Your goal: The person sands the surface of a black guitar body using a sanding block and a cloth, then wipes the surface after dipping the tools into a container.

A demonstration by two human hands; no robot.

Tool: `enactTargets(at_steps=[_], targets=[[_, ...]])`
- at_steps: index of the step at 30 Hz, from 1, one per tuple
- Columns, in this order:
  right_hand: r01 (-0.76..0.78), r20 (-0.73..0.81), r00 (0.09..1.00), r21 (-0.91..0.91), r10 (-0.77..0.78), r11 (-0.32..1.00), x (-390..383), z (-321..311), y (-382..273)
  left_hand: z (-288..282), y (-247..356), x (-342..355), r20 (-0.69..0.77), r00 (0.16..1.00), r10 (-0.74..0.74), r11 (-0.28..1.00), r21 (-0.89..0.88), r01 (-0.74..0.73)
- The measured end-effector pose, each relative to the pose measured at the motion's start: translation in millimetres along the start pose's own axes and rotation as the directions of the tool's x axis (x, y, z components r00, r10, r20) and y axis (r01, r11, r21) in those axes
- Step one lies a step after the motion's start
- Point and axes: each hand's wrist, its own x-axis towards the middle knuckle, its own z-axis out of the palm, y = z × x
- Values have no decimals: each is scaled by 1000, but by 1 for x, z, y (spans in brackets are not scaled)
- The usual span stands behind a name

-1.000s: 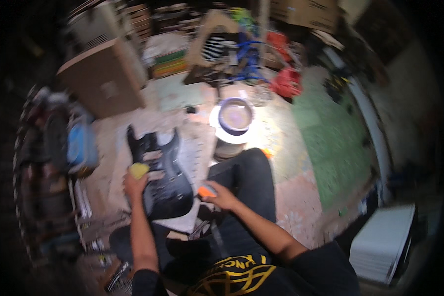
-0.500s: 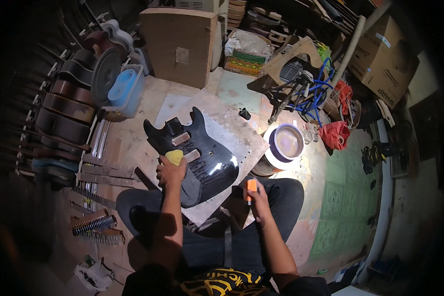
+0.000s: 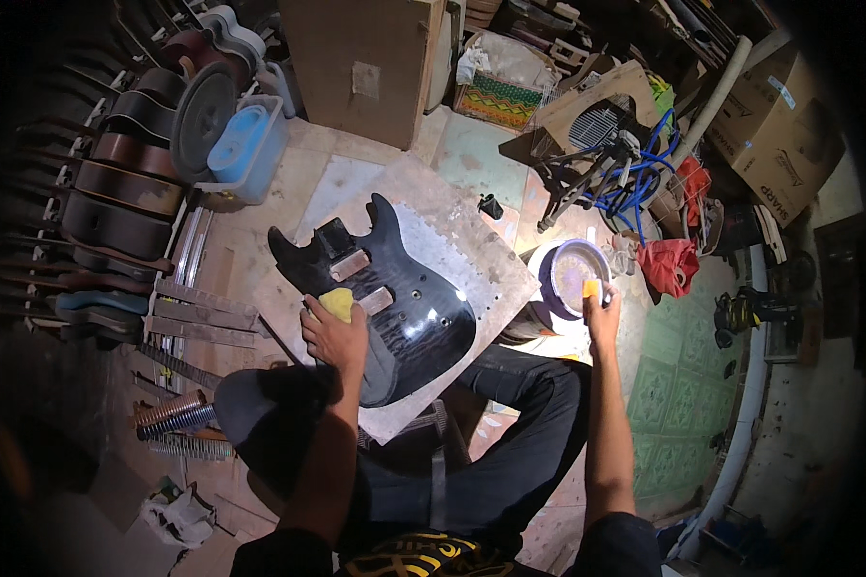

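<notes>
A glossy black electric guitar body lies flat on a worn board in front of me. My left hand is closed around a yellow sponge at the body's left side, beside its two pickup cavities. Out to the right, my right hand grips a small orange block. That block is at the near right rim of a round pale bowl; whether it touches the bowl I cannot tell. Part of the guitar body is hidden under my left hand.
Guitar bodies stand in a rack along the left, near a clear tub. A small black container sits beyond the board. Blue hose, a red bag and cardboard boxes crowd the far right.
My right hand has moved right and forward with the orange block, from over my lap to the bowl. My left hand stays on the guitar body with the sponge. The view has shifted slightly.
</notes>
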Motion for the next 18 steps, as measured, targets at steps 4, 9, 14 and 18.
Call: enactTargets(at_steps=[4,9,14,18], targets=[[-64,-125,991,-240,35,969,56,-16,41,-4,5,2,24,996,85,996,-21,-85],[183,-62,969,-462,-238,868,108,-4,93,54,-47,20,-351,908,227,920,-228,-318],[187,57,976,-724,-212,664,108,10,97,10,-4,7,-199,975,103,984,-125,-130],[248,84,956,-739,-280,626,113,26,98,34,-39,23,-264,941,210,956,-146,-255]])
